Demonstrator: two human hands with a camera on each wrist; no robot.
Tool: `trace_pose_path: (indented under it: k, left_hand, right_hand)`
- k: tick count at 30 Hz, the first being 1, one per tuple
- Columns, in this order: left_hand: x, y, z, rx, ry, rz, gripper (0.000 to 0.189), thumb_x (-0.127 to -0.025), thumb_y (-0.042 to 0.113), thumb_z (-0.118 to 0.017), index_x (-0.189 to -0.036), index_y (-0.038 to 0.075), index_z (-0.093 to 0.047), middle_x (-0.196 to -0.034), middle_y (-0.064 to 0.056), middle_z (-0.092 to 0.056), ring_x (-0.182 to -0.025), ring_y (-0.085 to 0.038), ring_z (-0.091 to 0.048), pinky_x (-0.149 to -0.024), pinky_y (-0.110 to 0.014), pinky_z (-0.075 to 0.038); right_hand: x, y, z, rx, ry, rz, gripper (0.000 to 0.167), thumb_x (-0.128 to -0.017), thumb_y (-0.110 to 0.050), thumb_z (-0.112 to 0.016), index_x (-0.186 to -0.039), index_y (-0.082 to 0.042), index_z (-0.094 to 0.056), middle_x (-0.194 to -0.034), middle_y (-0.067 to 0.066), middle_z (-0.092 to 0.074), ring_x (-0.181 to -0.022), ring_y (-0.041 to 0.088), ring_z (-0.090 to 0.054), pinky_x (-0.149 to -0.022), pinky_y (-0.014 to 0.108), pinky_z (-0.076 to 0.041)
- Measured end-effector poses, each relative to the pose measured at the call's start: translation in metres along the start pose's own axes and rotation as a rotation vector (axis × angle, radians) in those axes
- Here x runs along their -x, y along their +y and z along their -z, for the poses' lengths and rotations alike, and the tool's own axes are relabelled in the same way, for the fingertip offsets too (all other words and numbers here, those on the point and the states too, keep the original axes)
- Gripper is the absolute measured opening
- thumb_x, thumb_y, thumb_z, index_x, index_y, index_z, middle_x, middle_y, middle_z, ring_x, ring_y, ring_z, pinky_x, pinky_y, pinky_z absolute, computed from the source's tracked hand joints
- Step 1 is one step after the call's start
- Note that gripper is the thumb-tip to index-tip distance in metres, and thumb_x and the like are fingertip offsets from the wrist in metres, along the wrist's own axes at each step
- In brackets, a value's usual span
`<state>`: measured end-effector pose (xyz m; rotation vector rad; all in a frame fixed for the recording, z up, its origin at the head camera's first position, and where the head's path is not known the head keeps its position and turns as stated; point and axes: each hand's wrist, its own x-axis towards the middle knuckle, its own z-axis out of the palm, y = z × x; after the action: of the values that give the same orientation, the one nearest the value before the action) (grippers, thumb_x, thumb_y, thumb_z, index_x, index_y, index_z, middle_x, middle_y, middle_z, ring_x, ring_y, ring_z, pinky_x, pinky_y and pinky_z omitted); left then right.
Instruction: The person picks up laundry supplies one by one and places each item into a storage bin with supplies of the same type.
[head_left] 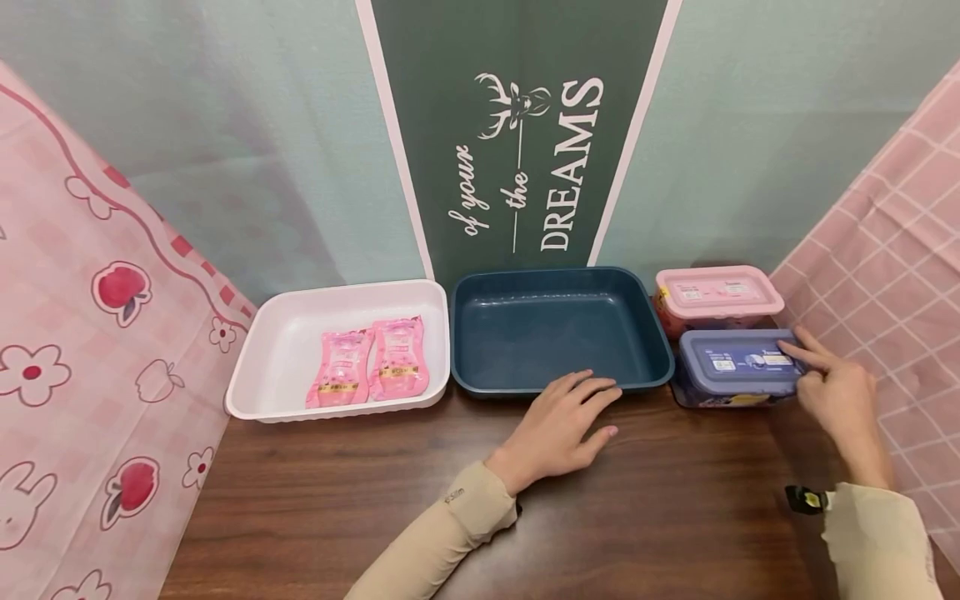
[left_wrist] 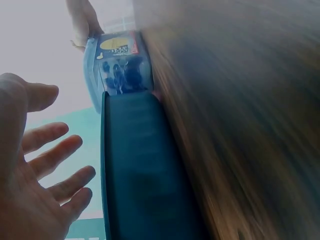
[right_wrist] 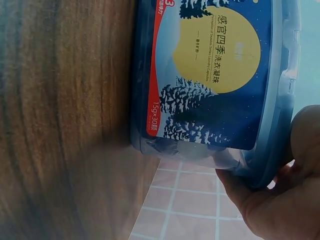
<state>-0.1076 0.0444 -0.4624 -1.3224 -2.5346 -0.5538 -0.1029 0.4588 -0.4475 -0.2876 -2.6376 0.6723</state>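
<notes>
My right hand grips the right end of a blue-purple box of laundry capsules, with a finger across its lid. In the right wrist view, the box's dark blue label shows a yellow moon and snowy trees, and a digit lies under the lid's rim. My left hand hovers at the front rim of a dark teal tray, its fingers spread and holding nothing. Behind the blue box stands a pink box of similar shape.
A white tray on the left holds two pink pouches side by side. All stand on a brown wooden table. A green cloth with lettering hangs behind, and pink patterned cloths enclose both sides.
</notes>
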Motion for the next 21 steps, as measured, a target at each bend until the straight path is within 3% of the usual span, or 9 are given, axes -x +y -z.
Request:
trace_pose_path:
  k: [2,4,7,9,16,21]
  left_hand:
    - [-0.005,0.003,-0.003,-0.01,-0.004,-0.005,0.049,-0.111,0.042,-0.056,-0.153,0.017,-0.058,-0.156,-0.001,-0.058,-0.151,-0.026,-0.05,-0.129,-0.038,-0.037]
    - [-0.009,0.006,-0.005,-0.015,-0.013,-0.005,0.049,-0.111,0.042,-0.056,-0.153,0.018,-0.058,-0.156,0.0,-0.058,-0.151,-0.025,-0.05,-0.129,-0.037,-0.036]
    - [-0.013,0.01,-0.008,-0.006,-0.031,-0.006,0.05,-0.111,0.043,-0.054,-0.154,0.018,-0.057,-0.157,0.001,-0.057,-0.152,-0.024,-0.048,-0.13,-0.034,-0.034]
    - [-0.015,0.012,-0.01,-0.007,-0.047,-0.009,0.05,-0.112,0.043,-0.052,-0.155,0.019,-0.056,-0.158,0.002,-0.056,-0.153,-0.023,-0.046,-0.131,-0.032,-0.032]
    - [-0.022,0.023,-0.017,-0.024,-0.082,-0.052,0.049,-0.112,0.042,-0.051,-0.156,0.02,-0.055,-0.16,0.004,-0.054,-0.155,-0.021,-0.044,-0.13,-0.031,-0.033]
    - [-0.026,0.028,-0.023,-0.027,-0.104,-0.085,0.051,-0.112,0.043,-0.051,-0.157,0.02,-0.053,-0.162,0.003,-0.053,-0.155,-0.022,-0.044,-0.129,-0.033,-0.035]
  right_hand:
    - [0.002,0.0,0.0,-0.003,0.011,0.002,0.055,-0.086,0.006,-0.042,-0.128,-0.005,-0.076,-0.141,-0.045,-0.043,-0.083,0.015,-0.056,-0.052,0.028,-0.028]
    - [0.005,0.0,0.0,-0.009,0.027,0.012,0.055,-0.084,0.006,-0.043,-0.126,-0.004,-0.076,-0.139,-0.046,-0.044,-0.079,0.005,-0.054,-0.05,0.029,-0.027]
    - [0.008,0.0,-0.001,-0.019,0.05,0.037,0.055,-0.081,0.007,-0.043,-0.123,-0.002,-0.077,-0.134,-0.049,-0.043,-0.067,-0.014,-0.034,-0.047,0.029,-0.024]
    - [0.011,-0.002,-0.001,-0.02,0.053,0.048,0.055,-0.081,0.007,-0.044,-0.123,-0.001,-0.077,-0.133,-0.051,-0.041,-0.066,-0.018,-0.029,-0.047,0.029,-0.023]
    - [0.018,-0.007,0.0,-0.009,0.061,0.077,0.056,-0.079,0.009,-0.044,-0.123,0.0,-0.077,-0.128,-0.055,-0.036,-0.053,-0.004,-0.023,-0.042,0.028,-0.021]
    - [0.022,-0.01,0.001,0.001,0.062,0.091,0.056,-0.079,0.009,-0.044,-0.124,0.001,-0.076,-0.13,-0.056,-0.033,-0.06,-0.01,-0.033,-0.046,0.027,-0.023]
